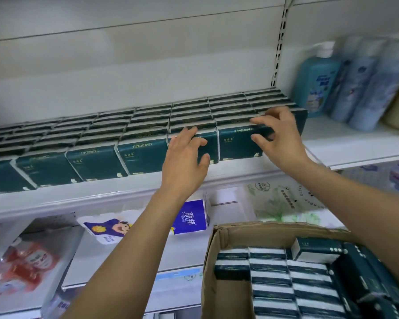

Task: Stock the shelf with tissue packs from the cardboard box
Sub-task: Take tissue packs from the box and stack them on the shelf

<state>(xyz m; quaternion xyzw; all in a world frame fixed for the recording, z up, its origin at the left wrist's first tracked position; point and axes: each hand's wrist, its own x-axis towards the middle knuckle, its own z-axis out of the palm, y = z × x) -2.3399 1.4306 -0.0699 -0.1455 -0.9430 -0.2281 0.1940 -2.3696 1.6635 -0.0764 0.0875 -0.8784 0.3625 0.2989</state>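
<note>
Dark green tissue packs stand in several rows along the white shelf. My left hand rests with straight, spread fingers on the front face of one front-row pack. My right hand grips the rightmost front pack, with fingers curled over its top edge and the thumb on its front. The open cardboard box sits at the lower right, below my right forearm. Several more green and white packs fill it.
Blue bottles stand on the shelf section to the right of the packs. On the shelf below lie a blue and white tissue roll pack, a cartoon-printed pack and red packages. A slotted upright divides the shelf sections.
</note>
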